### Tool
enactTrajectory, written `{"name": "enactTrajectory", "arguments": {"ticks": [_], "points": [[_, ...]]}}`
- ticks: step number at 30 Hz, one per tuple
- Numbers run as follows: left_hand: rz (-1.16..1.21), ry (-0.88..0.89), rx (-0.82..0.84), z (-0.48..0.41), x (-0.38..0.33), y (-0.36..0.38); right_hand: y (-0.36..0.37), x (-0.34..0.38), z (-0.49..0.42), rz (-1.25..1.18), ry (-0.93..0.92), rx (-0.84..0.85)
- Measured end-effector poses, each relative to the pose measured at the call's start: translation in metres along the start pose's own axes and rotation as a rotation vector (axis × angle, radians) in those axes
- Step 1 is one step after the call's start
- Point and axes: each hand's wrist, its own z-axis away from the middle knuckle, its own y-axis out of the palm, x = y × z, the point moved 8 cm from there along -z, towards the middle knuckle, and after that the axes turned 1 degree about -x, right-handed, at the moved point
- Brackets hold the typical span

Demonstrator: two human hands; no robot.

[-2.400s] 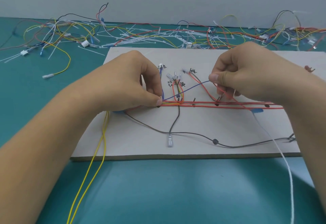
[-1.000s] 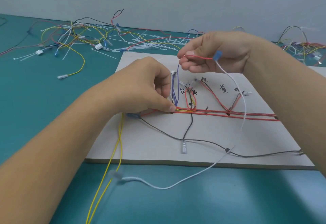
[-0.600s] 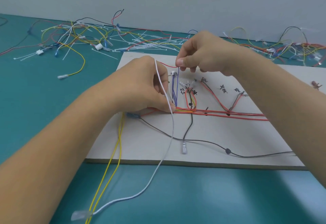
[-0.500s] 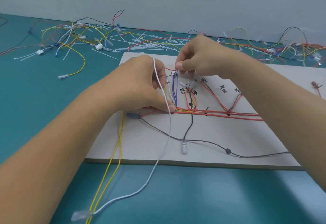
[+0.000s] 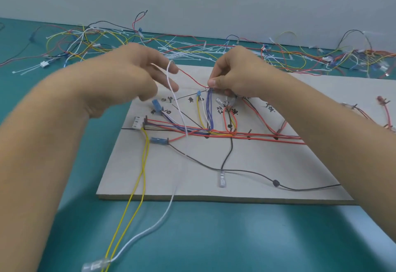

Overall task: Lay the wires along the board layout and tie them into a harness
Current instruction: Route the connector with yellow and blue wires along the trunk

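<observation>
A person's right hand (image 5: 235, 74) pinches a thin red wire (image 5: 192, 80) above the layout board (image 5: 267, 164). The blurred left hand (image 5: 128, 76) hovers with loose fingers, a white wire (image 5: 171, 90) draped over one fingertip. Routed wires (image 5: 257, 137) cross the board, and spare wires and cable ties (image 5: 188, 51) litter the teal table (image 5: 214, 239) behind.

**Left hand lifts off the bundle**

The left hand (image 5: 128, 79) no longer presses the wire bundle (image 5: 225, 133) at mid-frame. It now hovers, blurred, at upper left of centre, fingers loose, with the white wire (image 5: 171, 85) draped over them. This uncovers a white plug (image 5: 138, 122) and a blue terminal (image 5: 157, 105). The right hand (image 5: 233, 74), lower now, pinches the red wire (image 5: 192, 79) just above the board (image 5: 257, 164).
</observation>
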Motion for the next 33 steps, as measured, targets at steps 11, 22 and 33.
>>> {"name": "enactTrajectory", "arguments": {"ticks": [11, 22, 33], "points": [[0.788, -0.089, -0.315, -0.015, 0.017, -0.003, -0.001, 0.002, 0.002, 0.012, 0.024, 0.005], [0.459, -0.06, -0.148, -0.009, 0.01, -0.004, -0.003, 0.004, 0.006, 0.006, 0.011, -0.003], [-0.169, -0.072, -0.28, 0.008, 0.018, -0.021, -0.002, 0.002, 0.006, 0.006, 0.016, -0.038]]}}
